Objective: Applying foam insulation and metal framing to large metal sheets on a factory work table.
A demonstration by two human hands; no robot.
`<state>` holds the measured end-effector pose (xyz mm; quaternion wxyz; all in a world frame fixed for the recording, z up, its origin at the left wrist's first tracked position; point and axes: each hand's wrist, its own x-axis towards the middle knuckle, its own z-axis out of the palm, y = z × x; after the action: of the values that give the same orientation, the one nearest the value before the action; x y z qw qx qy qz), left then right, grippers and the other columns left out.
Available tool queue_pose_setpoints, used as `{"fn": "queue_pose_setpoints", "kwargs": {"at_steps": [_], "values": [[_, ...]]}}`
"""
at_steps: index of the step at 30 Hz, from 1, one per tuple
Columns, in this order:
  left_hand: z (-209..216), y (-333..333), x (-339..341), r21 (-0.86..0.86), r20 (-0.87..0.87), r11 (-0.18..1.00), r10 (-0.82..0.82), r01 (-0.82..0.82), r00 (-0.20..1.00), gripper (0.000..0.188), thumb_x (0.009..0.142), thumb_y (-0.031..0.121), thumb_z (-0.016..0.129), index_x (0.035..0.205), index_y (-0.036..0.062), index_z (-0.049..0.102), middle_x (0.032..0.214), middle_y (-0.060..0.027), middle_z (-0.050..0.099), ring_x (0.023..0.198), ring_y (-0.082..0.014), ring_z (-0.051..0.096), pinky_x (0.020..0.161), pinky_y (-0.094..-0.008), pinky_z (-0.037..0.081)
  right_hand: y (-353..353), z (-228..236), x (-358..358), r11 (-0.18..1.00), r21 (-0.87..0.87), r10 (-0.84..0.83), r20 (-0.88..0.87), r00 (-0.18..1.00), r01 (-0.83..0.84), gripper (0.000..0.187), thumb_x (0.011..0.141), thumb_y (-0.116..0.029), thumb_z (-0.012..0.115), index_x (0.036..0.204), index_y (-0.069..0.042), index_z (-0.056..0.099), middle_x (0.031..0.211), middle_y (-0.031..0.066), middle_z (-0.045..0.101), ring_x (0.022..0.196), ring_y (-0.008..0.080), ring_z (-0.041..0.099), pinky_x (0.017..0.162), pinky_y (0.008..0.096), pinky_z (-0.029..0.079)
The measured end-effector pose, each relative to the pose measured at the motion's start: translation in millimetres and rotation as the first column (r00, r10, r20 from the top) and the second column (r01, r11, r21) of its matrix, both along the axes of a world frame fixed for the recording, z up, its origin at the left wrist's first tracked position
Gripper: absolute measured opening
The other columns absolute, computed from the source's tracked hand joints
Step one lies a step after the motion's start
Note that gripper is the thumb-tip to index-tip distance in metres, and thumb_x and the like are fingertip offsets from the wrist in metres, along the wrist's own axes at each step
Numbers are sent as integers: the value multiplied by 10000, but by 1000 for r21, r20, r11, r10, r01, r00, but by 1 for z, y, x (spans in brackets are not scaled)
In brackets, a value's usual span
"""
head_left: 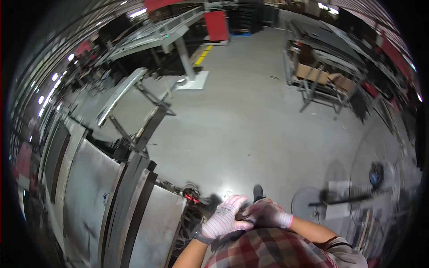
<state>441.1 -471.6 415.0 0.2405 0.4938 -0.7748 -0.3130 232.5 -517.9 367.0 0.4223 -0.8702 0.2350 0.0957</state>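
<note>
Grey floor (232, 120) beyond fingers (234, 202), untouched plate (156, 219) to their left. Left hand (221, 221) loosely extended, right hand (270, 213) curled; cannot tell any grasp. Judged mid-handling; cannot discern steps done or remaining.

Red panel (216, 25) near yellow stripe (203, 56)

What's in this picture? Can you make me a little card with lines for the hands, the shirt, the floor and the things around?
Left hand: gloved, dark band on wrist
Right hand: gloved, beside the left one
Held thing: too unclear to tell
Shirt: checked, with red and dark squares
Floor: grey
Left side: metal table
Right side: cardboard box
Far end: red panel
</note>
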Motion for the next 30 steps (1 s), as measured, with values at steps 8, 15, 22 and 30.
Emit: {"fn": "queue_pose_setpoints", "kwargs": {"at_steps": [8, 15, 22, 30], "values": [[-30, -118, 50, 341, -347, 798, 598, -497, 722, 903, 700, 282, 773, 1372, -51, 270, 1150, -185, 481, 1021, -248, 487, 893, -336, 422, -224, -2, 70, 283, 950, -523, 40, 852, 130, 485, 860, -282, 613, 1254, -22, 503, 1071, 72, 608, 991, 170, 577, 863, 292, 476], [1, -206, 72, 299, -558, 109, 826, -948, -80, 810, 698, 226, 819, 1317, -45, 374, 1092, -117, 558, 959, -167, 560, 845, -291, 478, -344, 17, 226, 476, 876, 120, 25, 993, -79, 444, 856, -265, 678, 1191, -2, 549, 1066, 51, 597, 943, 115, 564, 806, 287, 496], [-17, -203, 135, 235, -411, -192, 869, -953, -277, 490, 837, 218, 698, 1206, -52, 523, 992, -104, 630, 858, -145, 604, 751, -257, 497, -350, 33, 309, 331, 929, 207, 101, 973, -167, 503, 862, -345, 662, 1194, 15, 546, 1034, 48, 617, 938, 107, 558, 847, 279, 463], [-14, -213, 194, -291, -217, -262, 955, -920, -203, 281, 748, 191, 756, 982, 65, 665, 808, -115, 626, 745, -234, 617, 677, -329, 499, -359, 14, 388, 429, 852, 344, 154, 926, -301, 562, 846, -407, 668, 1182, 26, 543, 1028, 45, 611, 923, 102, 560, 829, 259, 465]]}}
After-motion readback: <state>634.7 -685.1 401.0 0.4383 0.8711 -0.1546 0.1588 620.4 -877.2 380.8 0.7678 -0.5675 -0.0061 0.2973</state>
